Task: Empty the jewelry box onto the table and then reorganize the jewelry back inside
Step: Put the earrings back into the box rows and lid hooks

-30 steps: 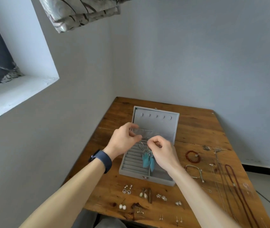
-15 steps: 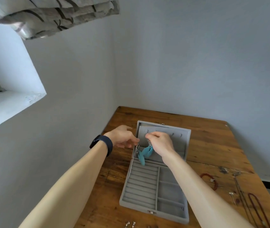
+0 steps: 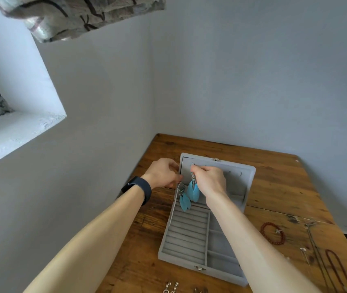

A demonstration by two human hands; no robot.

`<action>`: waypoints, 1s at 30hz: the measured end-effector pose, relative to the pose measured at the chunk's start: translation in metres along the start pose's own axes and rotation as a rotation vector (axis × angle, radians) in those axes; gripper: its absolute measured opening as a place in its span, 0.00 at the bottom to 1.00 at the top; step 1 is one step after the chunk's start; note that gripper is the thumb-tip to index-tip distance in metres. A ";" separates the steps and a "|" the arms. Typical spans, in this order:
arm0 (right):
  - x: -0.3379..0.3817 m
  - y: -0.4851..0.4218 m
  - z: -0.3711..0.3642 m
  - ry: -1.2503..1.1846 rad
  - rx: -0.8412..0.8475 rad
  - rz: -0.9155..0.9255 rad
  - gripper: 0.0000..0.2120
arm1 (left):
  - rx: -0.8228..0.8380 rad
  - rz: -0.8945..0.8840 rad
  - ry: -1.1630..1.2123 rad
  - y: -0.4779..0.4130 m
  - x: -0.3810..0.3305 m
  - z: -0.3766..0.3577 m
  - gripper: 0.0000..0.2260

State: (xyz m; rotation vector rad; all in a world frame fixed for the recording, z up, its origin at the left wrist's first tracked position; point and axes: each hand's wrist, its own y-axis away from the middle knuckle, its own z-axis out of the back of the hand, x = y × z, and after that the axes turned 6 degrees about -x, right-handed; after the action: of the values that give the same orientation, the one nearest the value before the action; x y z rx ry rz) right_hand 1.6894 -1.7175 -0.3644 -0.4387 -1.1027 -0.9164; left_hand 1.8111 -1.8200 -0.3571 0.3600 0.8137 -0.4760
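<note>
1. The jewelry box [image 3: 186, 235] is a flat box covered in soft grey cloth, and it sits open on the wooden table [image 3: 274, 187]. It has a small metal clasp at the front.
2. Its left side has long padded rows. Its right side has plain square pockets. The lid [image 3: 244, 178] stands up at the back.
3. Your right hand [image 3: 209, 179] pinches the metal top of the first feather earring [image 3: 193, 190] and holds it up near the top left of the lid. The blue feathers hang down on a little chain.
4. Your left hand [image 3: 164, 173] is at the lid's left edge with its fingers curled. It seems to pinch the top of the second feather earring [image 3: 184, 201], which hangs just below its fingertips.
5. A dark band [image 3: 138, 188] is around your left wrist.
6. A red bead bracelet [image 3: 273, 233] lies in a ring on the table, right of the box. Long thin necklaces [image 3: 335, 269] lie farther right. Small shiny earrings [image 3: 170, 287] peek in at the bottom edge.
7. A second ago both hands were lower, and the feathers hung bunched over the padded rows. Now the hands are up at the lid and the two earrings hang a bit apart.
</note>
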 end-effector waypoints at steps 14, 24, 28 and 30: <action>-0.024 0.024 0.017 -0.116 0.339 0.026 0.13 | -0.098 -0.067 -0.112 0.015 0.003 -0.005 0.18; -0.042 0.016 0.032 -0.136 0.267 0.008 0.13 | -0.220 -0.389 -0.494 0.062 0.008 -0.031 0.12; -0.045 0.010 0.035 -0.026 0.177 0.115 0.09 | -0.192 -0.453 -0.736 0.061 0.000 -0.043 0.18; -0.044 0.009 0.037 0.118 0.099 0.233 0.07 | -0.198 -0.429 -0.790 0.057 -0.006 -0.047 0.16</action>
State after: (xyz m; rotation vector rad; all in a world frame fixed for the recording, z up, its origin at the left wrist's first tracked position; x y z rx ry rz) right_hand 1.6691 -1.6683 -0.3878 -0.4160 -0.9620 -0.6710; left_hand 1.8098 -1.7479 -0.3753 -0.2004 0.1507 -0.8561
